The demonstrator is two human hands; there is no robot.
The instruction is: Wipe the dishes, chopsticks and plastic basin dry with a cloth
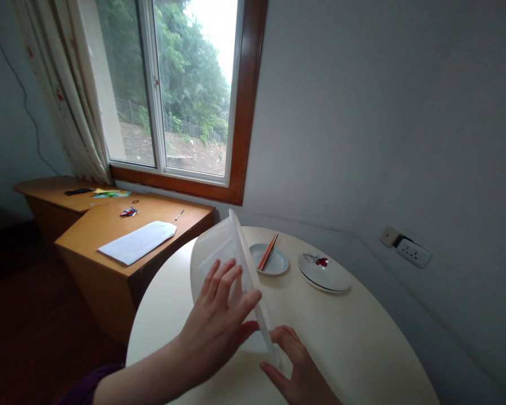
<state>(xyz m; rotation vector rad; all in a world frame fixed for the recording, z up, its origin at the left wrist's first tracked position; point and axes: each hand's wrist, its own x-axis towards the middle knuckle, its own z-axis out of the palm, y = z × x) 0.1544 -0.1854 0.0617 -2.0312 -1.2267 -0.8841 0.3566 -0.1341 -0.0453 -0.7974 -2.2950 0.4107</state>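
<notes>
A translucent white plastic container (213, 239) with a raised rim stands tilted on its side above the round table. My left hand (219, 309) lies against its outer wall, fingers bent over the plastic and thumb near the rim. At the lower rim, my right hand (293, 360) grips the edge, its fingers behind it and its thumb in front. Behind the container, a small plate (281, 261) carries reddish chopsticks (267, 253). Stacked white plates (324, 274) with a red flower design sit to the right.
The cream round table (341, 332) stands against the wall. Left of it, a wooden desk (160, 205) holds a white paper sheet (138, 242), a pen (179, 215) and small items. A wall socket (413, 251) is at the right, a window (189, 90) behind.
</notes>
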